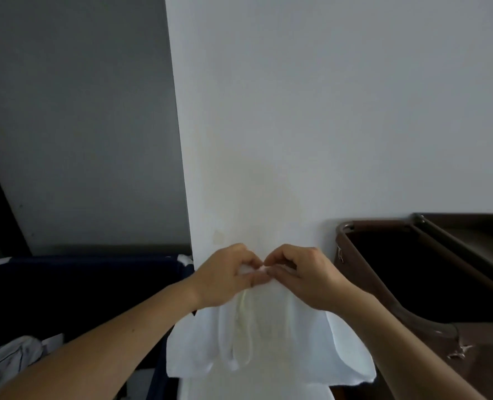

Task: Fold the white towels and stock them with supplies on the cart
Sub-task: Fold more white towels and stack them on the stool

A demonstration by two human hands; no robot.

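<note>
Towel (271,347): your left hand (228,274) and right hand (307,277) both pinch its top edge, fingertips meeting. It hangs loose below them against the white wall (297,125). Brown bin (355,265) right of it, dark blue bin (95,260) left.

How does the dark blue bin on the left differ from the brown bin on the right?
The dark blue bin has pale cloth showing at its near end; the brown bin shows only darkness inside. The brown bin's near edge is scuffed and peeling; the dark blue bin shows no such wear. Both are open-topped and flank the white towel pinched by the left hand and right hand.
</note>
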